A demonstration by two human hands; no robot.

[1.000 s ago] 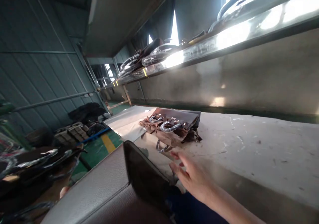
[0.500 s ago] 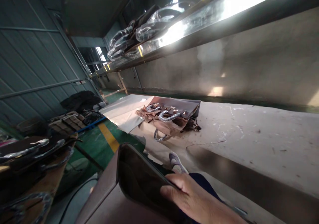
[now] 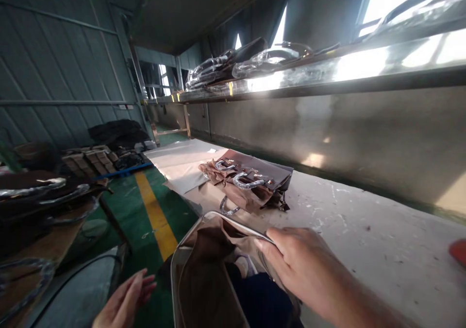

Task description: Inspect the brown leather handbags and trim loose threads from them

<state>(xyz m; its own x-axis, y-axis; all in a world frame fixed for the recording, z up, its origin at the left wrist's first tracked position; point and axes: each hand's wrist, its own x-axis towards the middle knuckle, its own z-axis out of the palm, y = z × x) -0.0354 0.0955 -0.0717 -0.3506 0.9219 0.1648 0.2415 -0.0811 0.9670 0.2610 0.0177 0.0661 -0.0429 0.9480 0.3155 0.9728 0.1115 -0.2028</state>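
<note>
We've got the brown bag (image 3: 204, 274) near, at the table's near L edge, mouth up; its base is out of frame, so can't tell what props it. Our R hand (image 3: 296, 252) pinches the pale rim at the bag's R side, thumb one side, fingers the other. Our L hand (image 3: 125, 301) is just L of the bag, fingers loose & spread, apart from it, holding nothing.

Main risk, we'd say: one-sided hold. W/ only the R pinch seen, the bag could twist or sag L, b/c the walls look soft & floppy; if the pinch slips it could drop twd the green floor (image 3: 178, 223). A hard pull at one spot might also stretch or crease the rim.

2nd: snagging. A wrapped handle (image 3: 229, 208) sits just beyond the far rim, part of or next to the bag pile (image 3: 249, 194) on the table (image 3: 342, 235); can't tell if it's touching the rim. A swing far could catch it & drag the pile, or tear its wrap. A swing L seems less risky, as the side bench (image 3: 61, 240) is well apart.
</note>
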